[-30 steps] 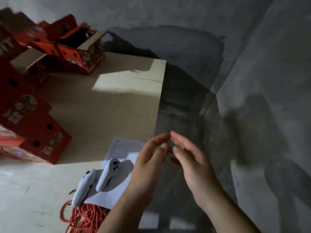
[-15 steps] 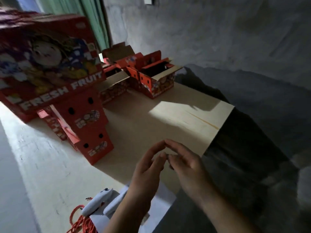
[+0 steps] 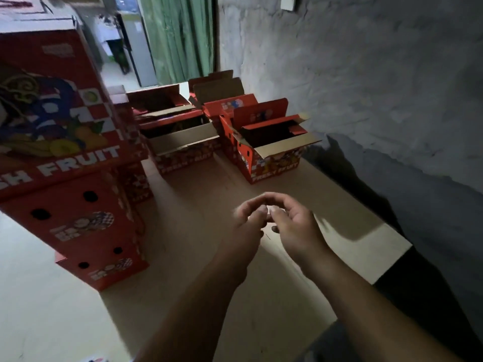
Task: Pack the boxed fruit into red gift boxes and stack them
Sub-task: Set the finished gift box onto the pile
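Observation:
A tall stack of closed red gift boxes [image 3: 68,178] printed "FRESH FRUIT" stands at the left. Several red gift boxes with raised flaps sit further back: one [image 3: 271,152] at the right, one [image 3: 180,145] in the middle, others behind them. I cannot see what is inside them. My left hand [image 3: 247,226] and my right hand [image 3: 295,226] hover together over the cardboard sheet [image 3: 261,296], fingertips touching each other, fingers loosely curled, holding nothing.
The brown cardboard sheet covers the pale floor [image 3: 39,322]. A rough grey wall [image 3: 366,74] runs along the right, with dark ground [image 3: 431,244] below it. A green curtain [image 3: 180,37] and a doorway lie at the back.
The view has swung up and leftward, bringing the box stack and the boxes with raised flaps into sight. The white controllers and red rope have left the frame. My hands stay joined at the fingertips.

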The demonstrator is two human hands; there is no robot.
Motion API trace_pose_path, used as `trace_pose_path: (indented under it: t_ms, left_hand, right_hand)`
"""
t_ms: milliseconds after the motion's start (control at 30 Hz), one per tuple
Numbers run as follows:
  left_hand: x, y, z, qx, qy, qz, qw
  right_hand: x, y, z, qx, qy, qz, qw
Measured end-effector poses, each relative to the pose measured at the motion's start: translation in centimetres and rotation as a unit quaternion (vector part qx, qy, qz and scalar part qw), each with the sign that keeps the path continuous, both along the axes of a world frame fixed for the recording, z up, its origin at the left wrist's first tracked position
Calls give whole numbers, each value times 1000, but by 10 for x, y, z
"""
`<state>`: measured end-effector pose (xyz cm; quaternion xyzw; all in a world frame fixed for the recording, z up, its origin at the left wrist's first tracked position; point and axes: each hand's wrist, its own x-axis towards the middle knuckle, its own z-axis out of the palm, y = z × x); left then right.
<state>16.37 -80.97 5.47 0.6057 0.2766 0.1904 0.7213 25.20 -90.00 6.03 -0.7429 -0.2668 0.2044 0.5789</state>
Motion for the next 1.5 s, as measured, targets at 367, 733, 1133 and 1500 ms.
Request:
trace_pose_path:
  t_ms: [367, 733, 1133, 1500]
  left_hand:
    - [173, 39, -30, 16, 94, 147, 985]
    - [223, 32, -59, 99, 174, 170, 965]
    - [177, -40, -83, 187, 368, 221, 883]
    - [124, -45, -106, 24, 160, 421, 892]
  right_hand:
    - [318, 155, -57, -230, -297, 136, 917]
    - [382, 194, -131, -405, -403, 192, 798]
    - [237, -30, -110, -345, -318, 393, 790]
    - [326, -78, -108, -346, -61, 36, 936]
